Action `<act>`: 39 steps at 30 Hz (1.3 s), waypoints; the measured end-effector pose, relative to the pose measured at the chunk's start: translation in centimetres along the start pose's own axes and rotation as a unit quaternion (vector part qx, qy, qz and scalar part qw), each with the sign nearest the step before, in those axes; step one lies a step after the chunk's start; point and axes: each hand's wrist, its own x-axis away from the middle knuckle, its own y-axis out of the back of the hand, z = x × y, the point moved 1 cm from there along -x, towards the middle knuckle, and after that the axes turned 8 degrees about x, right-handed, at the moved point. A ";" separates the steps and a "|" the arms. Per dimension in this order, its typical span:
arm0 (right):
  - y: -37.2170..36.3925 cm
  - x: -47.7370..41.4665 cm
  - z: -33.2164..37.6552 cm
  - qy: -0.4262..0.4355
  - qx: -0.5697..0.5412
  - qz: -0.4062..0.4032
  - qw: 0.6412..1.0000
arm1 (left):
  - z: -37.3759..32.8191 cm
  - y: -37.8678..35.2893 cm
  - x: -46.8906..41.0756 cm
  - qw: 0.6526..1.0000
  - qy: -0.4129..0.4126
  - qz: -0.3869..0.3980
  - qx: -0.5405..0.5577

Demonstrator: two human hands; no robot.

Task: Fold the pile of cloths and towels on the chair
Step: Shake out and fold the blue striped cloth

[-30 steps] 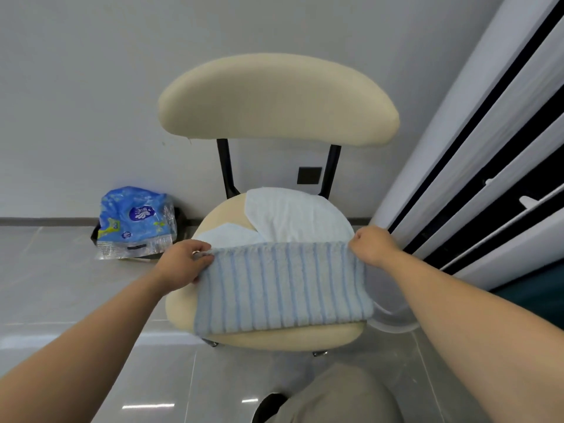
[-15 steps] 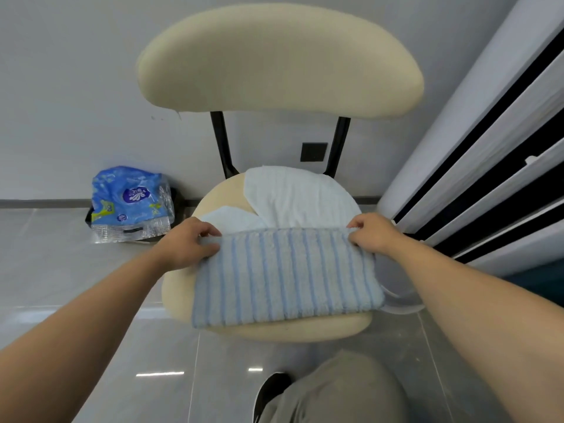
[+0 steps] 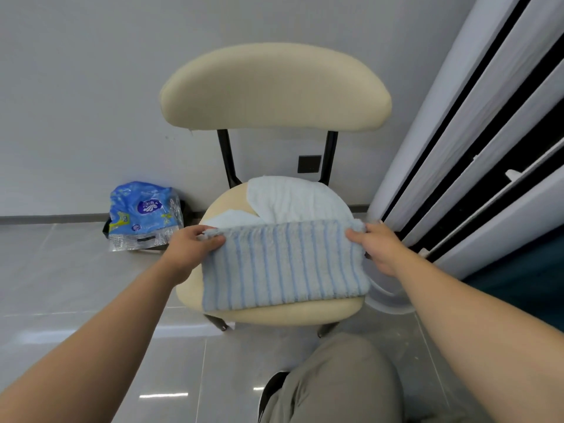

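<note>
Left hand and right hand each pinch a far corner of the striped towel; uneven release skews the fold, or it slides off the chair near edge.

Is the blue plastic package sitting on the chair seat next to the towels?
No, the blue plastic package sits on the floor against the wall, left of the chair, apart from the striped towel.

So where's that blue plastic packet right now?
The blue plastic packet sits on the floor against the wall, left of the chair, beyond the left hand.
</note>
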 end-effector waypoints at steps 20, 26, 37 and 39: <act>-0.7 6.0 -0.8 0.108 0.226 -0.152 0.956 | 0.3 -0.2 3.1 0.990 -0.039 -0.053 -0.127; -1.6 3.0 -2.2 0.034 0.141 -0.138 0.980 | 1.6 -4.0 1.4 0.935 -0.078 -0.174 -0.297; -2.0 4.0 -5.1 -0.036 0.070 -0.121 0.990 | 7.4 -15.6 5.6 0.805 -0.258 0.053 -0.531; -2.1 5.1 -3.7 0.024 0.180 -0.158 0.971 | 7.7 -16.1 5.8 0.802 -0.249 0.054 -0.540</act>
